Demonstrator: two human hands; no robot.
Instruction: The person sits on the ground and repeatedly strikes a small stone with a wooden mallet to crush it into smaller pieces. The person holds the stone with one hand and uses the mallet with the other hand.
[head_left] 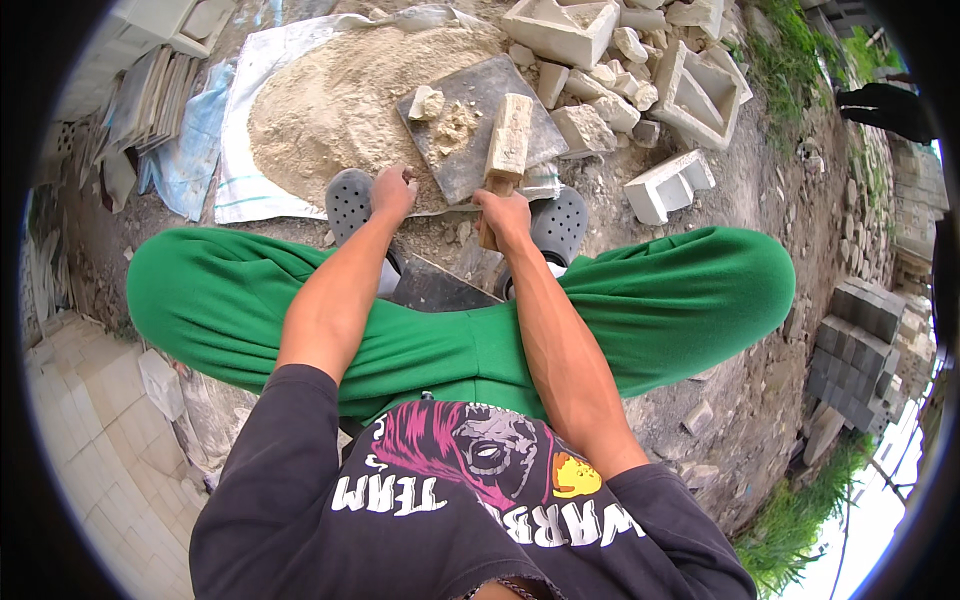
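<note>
Now, right hand [503, 213] clamped round wooden handle of pale stone-headed mallet [509, 138], head above fingers over dark flat slab [480, 120]. Left hand [392, 190] fisted at slab's near edge, contents unclear. Crushed beige rubble [455, 122] just beyond knuckles. Best: short, square blows, slab steadied.

Green trousers [660, 300], grey perforated clogs [350, 200], dark slab [480, 120], beige powder heap [340, 100].

Outdoor dirt yard [760, 190] in daylight, broken stone rubble [620, 80], stacked grey blocks [860, 340], grass [800, 520]
</note>
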